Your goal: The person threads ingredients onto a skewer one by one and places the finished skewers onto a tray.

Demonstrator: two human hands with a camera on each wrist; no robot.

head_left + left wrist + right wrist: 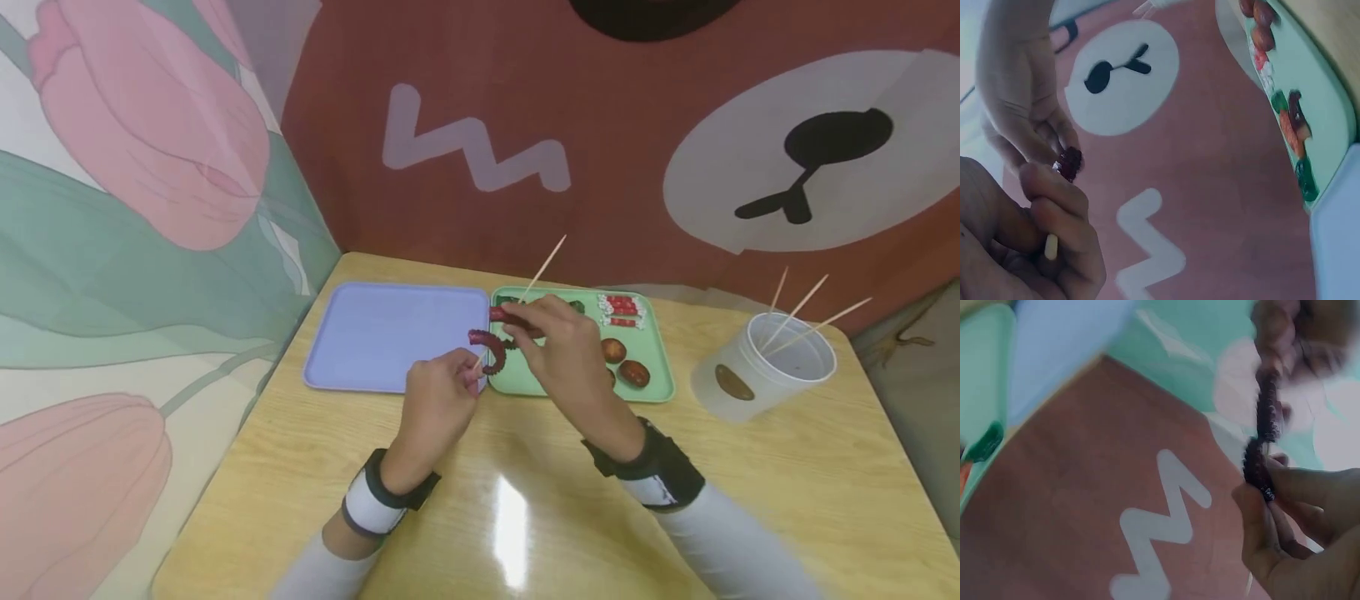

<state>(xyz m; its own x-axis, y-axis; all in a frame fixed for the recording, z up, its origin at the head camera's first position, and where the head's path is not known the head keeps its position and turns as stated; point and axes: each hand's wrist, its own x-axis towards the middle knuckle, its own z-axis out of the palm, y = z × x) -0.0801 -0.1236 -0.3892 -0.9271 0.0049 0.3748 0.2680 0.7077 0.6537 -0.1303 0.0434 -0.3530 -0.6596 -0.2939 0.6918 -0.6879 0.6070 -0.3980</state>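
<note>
My left hand (441,398) grips the lower part of a thin wooden skewer (543,268). In the left wrist view the skewer's blunt end (1051,247) pokes out of the curled fingers. A dark red, curled octopus tentacle (498,354) with bumpy suckers sits on the skewer just above this hand. Higher up, my right hand (573,358) pinches a second dark red tentacle piece (1257,472) between thumb and fingers, up against the first one (1269,412). The skewer's pointed tip rises beyond the right hand, whose fingers partly hide the second piece.
A blue tray (397,333) lies behind the left hand. Beside it, a green tray (660,379) holds red-and-white sticks (621,310), round brown pieces (634,373) and green pieces. At right, a tilted-looking white bucket (738,379) holds several skewers. A painted wall (600,225) borders the table's back.
</note>
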